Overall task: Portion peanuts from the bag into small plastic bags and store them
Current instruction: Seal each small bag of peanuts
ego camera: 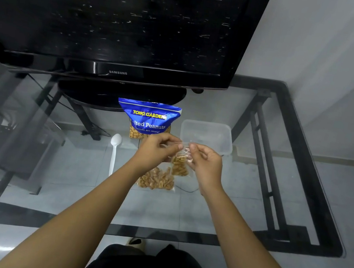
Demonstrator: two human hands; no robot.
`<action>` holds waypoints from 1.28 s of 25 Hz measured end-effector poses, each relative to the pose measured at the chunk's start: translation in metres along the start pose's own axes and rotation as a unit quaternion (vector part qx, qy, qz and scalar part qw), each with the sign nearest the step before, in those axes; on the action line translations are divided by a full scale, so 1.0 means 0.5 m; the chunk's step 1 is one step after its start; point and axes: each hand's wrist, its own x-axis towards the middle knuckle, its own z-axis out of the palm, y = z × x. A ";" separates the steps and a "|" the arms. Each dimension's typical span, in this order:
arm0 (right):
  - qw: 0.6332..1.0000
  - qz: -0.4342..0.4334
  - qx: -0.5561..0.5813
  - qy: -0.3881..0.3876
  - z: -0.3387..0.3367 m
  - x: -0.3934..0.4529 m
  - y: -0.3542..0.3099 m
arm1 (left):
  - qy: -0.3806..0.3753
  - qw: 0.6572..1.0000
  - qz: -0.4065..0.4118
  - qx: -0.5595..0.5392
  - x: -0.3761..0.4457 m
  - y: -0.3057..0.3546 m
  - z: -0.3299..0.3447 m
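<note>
A blue bag of salted peanuts [148, 118] stands upright on the glass table [241, 201], in front of the TV base. Just below it, my left hand [157, 150] and my right hand [205, 161] pinch the top edge of a small clear plastic bag [180, 165] holding peanuts; the bag hangs between them above the table. A second small bag filled with peanuts [156, 180] lies flat on the glass under my hands. A white plastic spoon [114, 152] lies to the left of my left hand.
A clear plastic container [206, 136] sits open on the table right of the blue bag. A large black TV [119, 22] on its stand fills the back of the table. The table's black frame [300, 166] runs along the right and front.
</note>
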 end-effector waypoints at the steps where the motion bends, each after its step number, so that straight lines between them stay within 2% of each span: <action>1: 1.000 -0.008 -0.007 -0.001 0.002 0.001 0.000 | 0.002 0.999 0.014 0.032 0.000 0.005 0.002; 4: 0.996 -0.041 -0.079 0.023 0.008 0.004 0.002 | 0.013 0.993 0.038 0.107 0.002 0.015 0.008; 9: 0.964 -0.099 -0.229 0.086 0.013 0.004 -0.010 | 0.026 0.970 0.066 0.234 0.017 0.016 0.009; 12: 0.966 -0.094 -0.228 0.080 0.002 0.011 -0.018 | 0.017 0.968 0.072 0.240 0.020 0.012 -0.004; 17: 0.984 -0.071 -0.164 0.015 -0.025 0.022 -0.043 | -0.009 0.984 0.074 0.160 0.019 0.026 -0.018; 22: 0.987 -0.070 -0.142 0.002 -0.028 0.026 -0.047 | -0.003 0.988 0.077 0.135 0.024 0.033 -0.011; 25: 0.986 -0.075 -0.151 -0.005 -0.021 0.029 -0.046 | -0.001 0.988 0.088 0.124 0.028 0.038 0.000; 28: 0.979 -0.094 -0.182 -0.002 -0.015 0.027 -0.052 | 0.002 0.983 0.094 0.159 0.034 0.041 0.011; 32: 0.949 -0.138 -0.279 0.054 -0.018 0.023 -0.058 | -0.008 0.971 0.102 0.217 0.037 0.044 0.013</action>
